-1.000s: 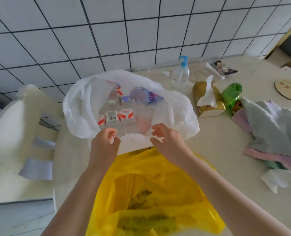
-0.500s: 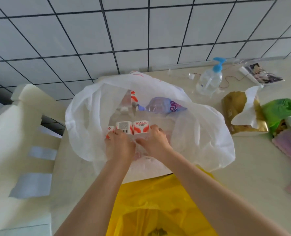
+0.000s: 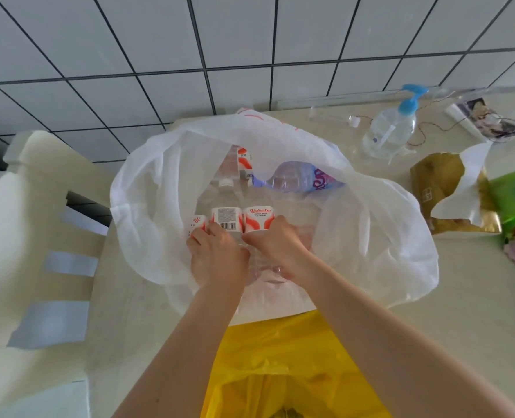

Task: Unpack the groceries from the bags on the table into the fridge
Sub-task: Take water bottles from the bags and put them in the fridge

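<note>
1. Head view: both hands are reaching into the open white bag [image 3: 165, 206] on the table [image 3: 431, 342]. The left hand [image 3: 217, 254] is curling its fingers over the lower bodies of the red-labelled water bottles [image 3: 241, 220] lying side by side at the bag's bottom; the right hand [image 3: 276, 242] is curling round the bottle on the right of that row. How tightly either hand is gripping I cannot tell, since the fingertips are hiding behind the bottles.
2. The bottles are clear, thin-walled plastic with glossy paper-like labels and white caps; whether they are full is unclear, but full ones would likely feel heavy for their size, smooth and a bit slippery. The firmest hold is probably round the waist at the label, or at the stiff neck under the cap.
3. A bottle with a purple label [image 3: 298, 178] is lying further back in the bag, its cap pointing left; another red-labelled one is sitting behind it.
4. The white bag is soft, thin and translucent, its mouth spreading wide; it could cling and drag along as bottles are lifted.
5. A yellow bag [image 3: 280, 357], crinkly and limp, is sitting nearer the person, just touching the white one.
6. Off to the right are standing a pump bottle [image 3: 390, 131] and a gold tissue pack [image 3: 449, 191].
</note>
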A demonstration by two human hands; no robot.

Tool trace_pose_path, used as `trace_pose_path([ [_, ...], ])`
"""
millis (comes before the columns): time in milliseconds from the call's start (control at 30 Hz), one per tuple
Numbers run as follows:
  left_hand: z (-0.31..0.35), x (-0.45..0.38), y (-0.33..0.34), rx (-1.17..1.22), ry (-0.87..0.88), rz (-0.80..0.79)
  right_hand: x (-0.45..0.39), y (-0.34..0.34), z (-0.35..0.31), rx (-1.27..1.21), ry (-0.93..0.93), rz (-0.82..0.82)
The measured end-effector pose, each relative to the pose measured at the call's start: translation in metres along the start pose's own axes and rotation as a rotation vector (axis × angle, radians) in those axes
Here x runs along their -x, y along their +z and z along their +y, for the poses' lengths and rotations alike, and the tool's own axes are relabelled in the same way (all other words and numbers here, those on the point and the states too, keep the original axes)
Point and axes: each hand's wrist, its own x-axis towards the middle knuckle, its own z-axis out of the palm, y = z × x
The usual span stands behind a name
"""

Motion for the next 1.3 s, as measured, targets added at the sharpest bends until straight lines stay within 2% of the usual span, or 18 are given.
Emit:
trace_pose_path([
  [233, 0.012, 0.006, -0.006, -0.195, 0.138, 0.000, 0.001, -0.027, 0.009, 0.132, -0.006, -0.058],
  [433, 0.017, -0.009, 0.003, -0.120, 0.077, 0.031, 0.004, -0.031, 0.021, 0.117, 0.000, -0.090],
  [567, 0.013, -0.029, -0.003, 0.201, -0.043, -0.052, 0.011, -0.036, 0.030, 0.059, 0.010, -0.128],
  [800, -0.012, -0.019, -0.026, 0.596, -0.082, -0.094, 0.030, -0.050, 0.035, 0.087, -0.259, -0.048],
  [933, -0.021, 0.002, -0.047, 0.798, -0.041, 0.006, 0.047, -0.060, 0.033, 0.010, -0.411, 0.048],
  [1100, -0.023, 0.041, -0.088, 0.980, 0.047, 0.139, 0.076, -0.080, 0.023, -0.141, -0.485, 0.139],
  [1300, -0.030, 0.091, -0.121, 1.336, -0.015, 0.085, 0.139, -0.111, 0.023, -0.399, -0.590, 0.064],
])
